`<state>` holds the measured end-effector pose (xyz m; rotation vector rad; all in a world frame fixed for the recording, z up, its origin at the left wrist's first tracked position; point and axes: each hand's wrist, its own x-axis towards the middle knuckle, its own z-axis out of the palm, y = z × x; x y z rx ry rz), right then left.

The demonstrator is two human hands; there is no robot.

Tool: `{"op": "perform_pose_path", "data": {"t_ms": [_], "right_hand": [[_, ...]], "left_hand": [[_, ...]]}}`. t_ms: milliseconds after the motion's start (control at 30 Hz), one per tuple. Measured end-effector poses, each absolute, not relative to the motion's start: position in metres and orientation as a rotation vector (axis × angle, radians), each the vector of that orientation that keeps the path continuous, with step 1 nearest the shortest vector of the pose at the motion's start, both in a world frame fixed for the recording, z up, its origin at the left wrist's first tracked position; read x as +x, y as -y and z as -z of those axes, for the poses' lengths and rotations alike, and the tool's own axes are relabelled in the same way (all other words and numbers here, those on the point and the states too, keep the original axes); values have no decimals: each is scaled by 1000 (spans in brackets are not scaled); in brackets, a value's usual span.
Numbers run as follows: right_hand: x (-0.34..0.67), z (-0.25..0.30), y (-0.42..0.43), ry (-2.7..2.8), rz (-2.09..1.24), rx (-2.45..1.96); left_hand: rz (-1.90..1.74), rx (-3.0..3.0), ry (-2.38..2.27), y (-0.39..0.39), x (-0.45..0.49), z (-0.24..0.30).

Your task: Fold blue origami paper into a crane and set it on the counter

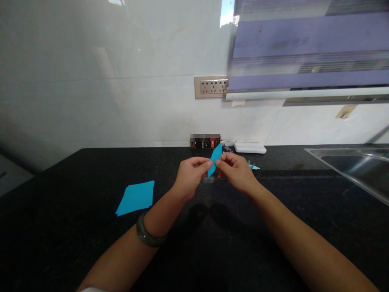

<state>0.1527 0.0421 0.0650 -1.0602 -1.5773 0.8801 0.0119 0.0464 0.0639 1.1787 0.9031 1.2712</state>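
A small piece of folded blue paper [216, 154], narrow and pointed at both ends, is held up above the dark counter, tilted to the right at its top. My left hand [191, 172] pinches its left edge between thumb and fingers. From the other side, my right hand [237, 171] pinches it near the middle. The two thumbs are close together on the paper. Left of my left forearm lies a loose stack of blue paper sheets [136, 197]. Partly hidden behind my right hand is a light teal folded paper piece [253, 166].
The black countertop [75, 243] runs back to a pale tiled wall. Against it stand a dark box [204, 142] and a white flat object [250, 148]. A metal sink [360, 170] is set in at the right. A socket panel [211, 86] and a purple blind [291, 44] are above.
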Motion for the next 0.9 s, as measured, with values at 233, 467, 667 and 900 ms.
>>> {"op": "perform_pose_path", "data": {"t_ms": [233,467,667,900], "right_hand": [[157,-66,-41,1797,-701,-1088],[152,-67,-37,1792,-607,-1118],[149,-64,-37,1786,-409,-1173],[145,-60,-38,1639,-610,-1129]], "left_hand": [[-1227,1307,-932,-47,10,-64],[-1251,1235,-883,-48,12,-63],[-1300,1367,-927,-50,13,-56],[-1250,1454,-930,-49,13,-55]]}}
